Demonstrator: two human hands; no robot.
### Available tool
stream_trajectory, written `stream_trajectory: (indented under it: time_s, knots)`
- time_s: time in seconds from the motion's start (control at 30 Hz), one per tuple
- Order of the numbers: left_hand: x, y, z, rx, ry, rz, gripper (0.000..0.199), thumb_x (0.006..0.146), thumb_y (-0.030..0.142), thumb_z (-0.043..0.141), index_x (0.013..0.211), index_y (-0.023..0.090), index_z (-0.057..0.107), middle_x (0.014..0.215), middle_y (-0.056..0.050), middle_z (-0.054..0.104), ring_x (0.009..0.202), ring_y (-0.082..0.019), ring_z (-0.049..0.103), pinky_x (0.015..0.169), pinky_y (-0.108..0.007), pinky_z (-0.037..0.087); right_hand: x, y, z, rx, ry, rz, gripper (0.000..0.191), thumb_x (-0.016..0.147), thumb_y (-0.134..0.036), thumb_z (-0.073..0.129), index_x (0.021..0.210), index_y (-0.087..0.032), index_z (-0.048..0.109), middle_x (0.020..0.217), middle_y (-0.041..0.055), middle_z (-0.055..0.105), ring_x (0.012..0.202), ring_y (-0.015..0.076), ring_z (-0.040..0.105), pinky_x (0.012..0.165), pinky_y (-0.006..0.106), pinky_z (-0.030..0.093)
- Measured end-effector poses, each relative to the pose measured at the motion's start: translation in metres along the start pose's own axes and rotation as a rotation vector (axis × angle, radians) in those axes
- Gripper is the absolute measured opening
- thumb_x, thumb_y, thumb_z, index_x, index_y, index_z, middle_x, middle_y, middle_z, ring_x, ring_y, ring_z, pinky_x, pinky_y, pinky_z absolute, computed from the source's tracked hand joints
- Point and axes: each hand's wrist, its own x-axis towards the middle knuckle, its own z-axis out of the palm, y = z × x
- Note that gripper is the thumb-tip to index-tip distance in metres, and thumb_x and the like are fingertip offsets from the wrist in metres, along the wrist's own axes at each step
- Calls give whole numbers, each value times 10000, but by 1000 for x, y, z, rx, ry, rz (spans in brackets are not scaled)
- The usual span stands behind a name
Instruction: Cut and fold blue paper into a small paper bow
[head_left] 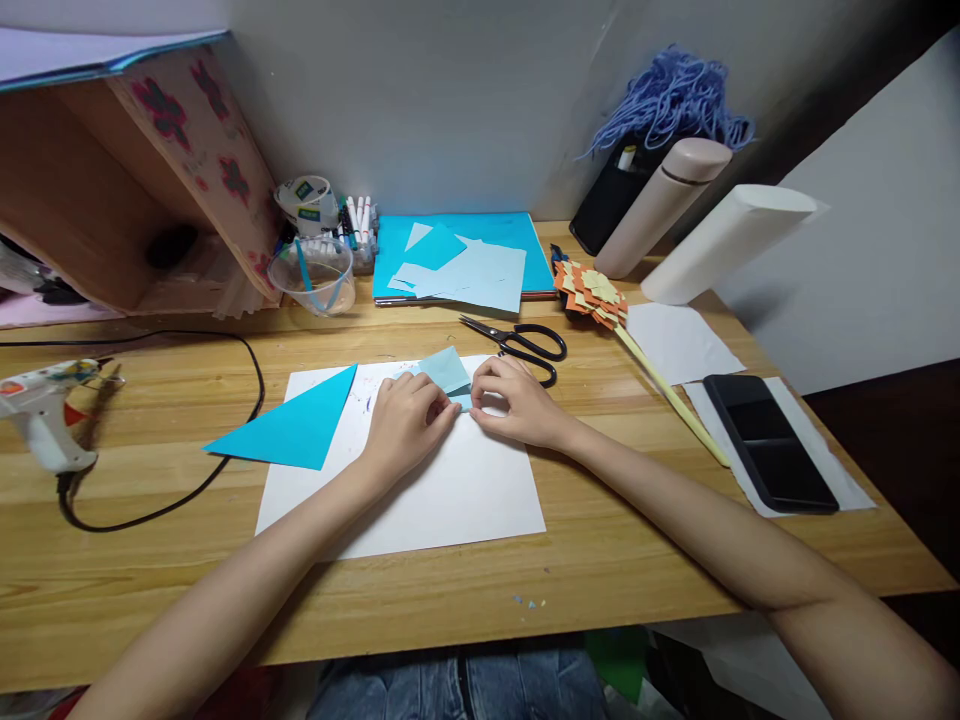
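A small piece of light blue paper (446,370) lies over the far part of a white sheet (450,490). From the left, my left hand (409,415) pinches its near edge between thumb and fingers. My right hand (514,398) pinches the same edge from the other side, its thumb and fingertip close to my left thumb. Part of the paper is hidden under my fingers. Left of my hands rests a bright blue paper triangle (296,425), partly on the white sheet. Black-handled scissors (517,340) lie just beyond my right hand.
A glue gun (45,410) with a black cord lies at the left. Behind stand a clear plastic cup (313,280), markers (358,220) and a blue folder (386,250) with paper scraps. A paper flower (589,295), a phone (769,440) and a pinkish bottle (660,210) are at the right.
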Motion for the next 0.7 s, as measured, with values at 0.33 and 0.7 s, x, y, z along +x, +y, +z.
stream_trajectory:
  time_s: [0.33, 0.7]
  knots:
    - [3, -1, 2, 66, -31, 19, 202, 820, 334, 546, 682, 189, 522, 760, -19, 593, 761, -189, 495, 661, -333, 284, -4, 6, -4, 36, -8, -60, 45, 751, -195, 589, 780, -215, 561, 898, 44, 544, 872, 197, 493, 820, 366, 403]
    - [2, -7, 0, -83, -40, 33, 196, 833, 355, 551, 722, 202, 599, 768, -12, 609, 764, -178, 508, 694, -330, 285, -7, 17, -8, 36, -12, -247, 53, 790, -195, 558, 770, -215, 603, 800, 36, 599, 797, 177, 514, 731, 326, 430]
